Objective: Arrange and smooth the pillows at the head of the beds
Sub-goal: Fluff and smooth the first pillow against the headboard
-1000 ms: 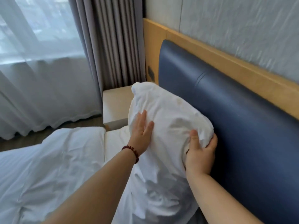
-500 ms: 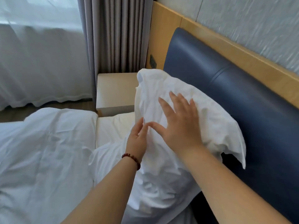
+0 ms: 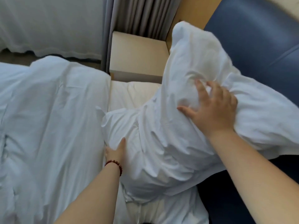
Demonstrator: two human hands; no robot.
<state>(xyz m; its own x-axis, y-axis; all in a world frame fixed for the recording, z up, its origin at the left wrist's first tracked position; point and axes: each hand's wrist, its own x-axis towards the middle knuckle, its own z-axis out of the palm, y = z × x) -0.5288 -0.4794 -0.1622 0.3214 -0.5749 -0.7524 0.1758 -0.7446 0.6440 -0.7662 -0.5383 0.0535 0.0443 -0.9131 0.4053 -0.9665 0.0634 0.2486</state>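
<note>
pillow down against headboard, right hand pressing it flat

the white pillow [image 3: 169,143] now lies slanted at the head of the bed, its upper corner resting on the blue headboard [image 3: 258,38] and its lower end on the mattress beside the duvet [image 3: 48,110]. a second ago it stood nearly upright with a hand on each side. the right hand [image 3: 213,109] has since slid across the front and pushes into the upper half with fingers spread wide and flat, denting the fabric. the left hand [image 3: 115,151], red bead bracelet [image 3: 114,164] at the wrist, has dropped to the lower left edge. its thumb shows, but its fingers are buried in the fold between pillow and duvet, so can't tell their state. a cream pillow [image 3: 129,94] lies flat behind, near the nightstand [image 3: 137,54].

judgement: placing looks about done and smoothing is underway — the case is still heavily creased.
</note>
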